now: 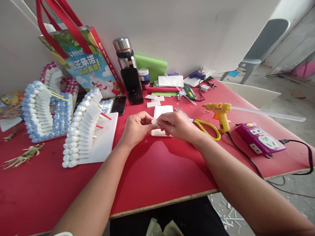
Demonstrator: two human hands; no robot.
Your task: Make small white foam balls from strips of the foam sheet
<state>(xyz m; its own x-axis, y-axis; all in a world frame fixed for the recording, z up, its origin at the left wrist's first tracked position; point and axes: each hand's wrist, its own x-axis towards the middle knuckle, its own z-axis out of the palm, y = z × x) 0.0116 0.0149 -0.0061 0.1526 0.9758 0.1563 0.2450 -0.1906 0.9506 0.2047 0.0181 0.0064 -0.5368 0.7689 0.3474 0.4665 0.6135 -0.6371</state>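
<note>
My left hand [138,127] and my right hand [176,124] meet over the middle of the red table [157,164]. Between their fingertips is a small white rounded piece [154,121], pinched from both sides; its material is too small to tell. Under the fingers lies a folded white sheet or tissue [163,110], partly hidden by my right hand. Just right of that hand are yellow-handled scissors [209,129], their blades partly covered by it. A yellow glue gun [220,113] with a long clear stick stands farther right.
At left stand a white fan-shaped craft [83,124] on a white board [107,137] and a blue-and-white one [46,111]. Behind are a shopping bag [91,62], a steel bottle [124,49] and a black phone [119,105]. A purple power strip [261,137] trails cables at right.
</note>
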